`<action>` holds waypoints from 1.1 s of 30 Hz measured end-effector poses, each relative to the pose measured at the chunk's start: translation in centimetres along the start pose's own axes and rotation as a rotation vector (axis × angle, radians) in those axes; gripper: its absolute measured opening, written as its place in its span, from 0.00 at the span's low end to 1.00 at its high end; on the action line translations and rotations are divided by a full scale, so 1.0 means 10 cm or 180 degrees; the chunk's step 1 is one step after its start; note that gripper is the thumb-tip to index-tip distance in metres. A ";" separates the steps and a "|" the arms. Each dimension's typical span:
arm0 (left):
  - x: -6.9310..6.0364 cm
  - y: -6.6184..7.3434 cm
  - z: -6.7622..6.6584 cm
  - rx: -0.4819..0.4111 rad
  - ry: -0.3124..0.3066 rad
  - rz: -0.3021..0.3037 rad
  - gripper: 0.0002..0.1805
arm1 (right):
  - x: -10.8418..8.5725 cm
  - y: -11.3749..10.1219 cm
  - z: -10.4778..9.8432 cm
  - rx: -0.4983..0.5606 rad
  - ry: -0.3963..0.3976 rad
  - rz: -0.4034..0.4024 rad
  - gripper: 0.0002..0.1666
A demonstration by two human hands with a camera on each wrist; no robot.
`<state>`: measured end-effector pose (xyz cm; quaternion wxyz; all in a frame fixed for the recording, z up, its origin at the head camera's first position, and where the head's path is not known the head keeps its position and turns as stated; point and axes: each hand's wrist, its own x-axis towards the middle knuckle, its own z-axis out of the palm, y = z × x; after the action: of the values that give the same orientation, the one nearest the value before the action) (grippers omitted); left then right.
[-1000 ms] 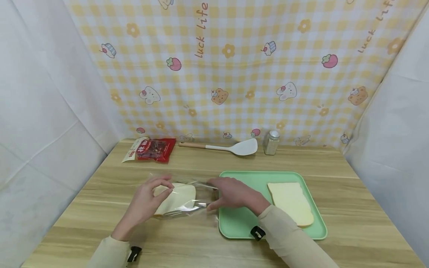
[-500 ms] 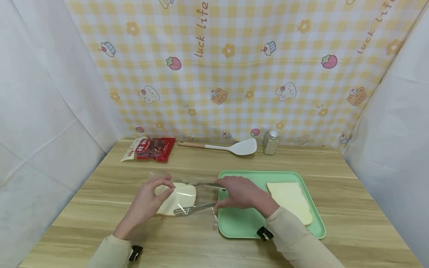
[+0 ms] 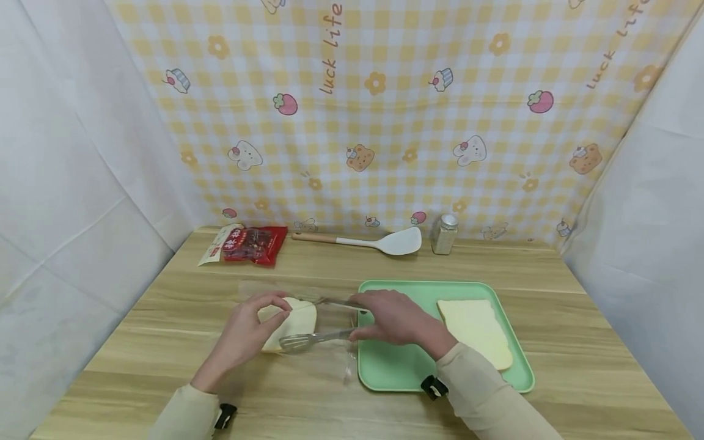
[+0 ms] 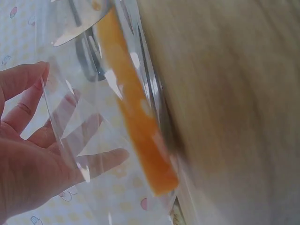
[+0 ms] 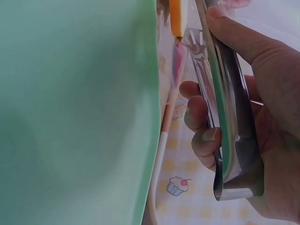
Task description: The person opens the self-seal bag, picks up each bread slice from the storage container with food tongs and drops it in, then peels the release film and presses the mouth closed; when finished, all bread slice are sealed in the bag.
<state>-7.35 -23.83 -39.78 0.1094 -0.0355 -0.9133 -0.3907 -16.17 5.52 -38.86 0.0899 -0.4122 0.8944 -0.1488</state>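
Observation:
The left hand [image 3: 244, 327] pinches the edge of a clear plastic bag [image 3: 330, 360] between thumb and forefinger, its other fingers spread behind the film in the left wrist view. Within the film is a bread slice [image 3: 301, 319], its orange crust [image 4: 136, 112] facing the left wrist camera. In the right hand [image 3: 396, 318] are metal tongs [image 3: 332, 335], thumb on one arm and fingers on the other [image 5: 239, 117]. The tongs' arms stand apart, their ends at the slice; whether they grip it, I cannot tell.
Right of the bag lies a green tray [image 3: 390, 373] with another bread slice [image 3: 478, 333], the right hand over its left side. Along the back are a red packet [image 3: 255, 244], a white spatula with a wooden handle [image 3: 401, 241] and a shaker jar [image 3: 445, 234].
The right hand has drawn slightly right with the tongs, whose arms show more plainly. The left hand has shifted slightly right, still pinching the bag. The slice beneath the film has moved a little.

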 end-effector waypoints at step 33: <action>0.00 -0.08 -0.08 0.0077 -0.0034 -0.0447 0.06 | -0.13 0.09 -0.07 0.0129 -0.0012 0.0272 0.48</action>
<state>-7.33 -24.90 -39.80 0.0773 0.0278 -0.9187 -0.3862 -16.21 7.19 -38.46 0.1062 -0.3719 0.9078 -0.1621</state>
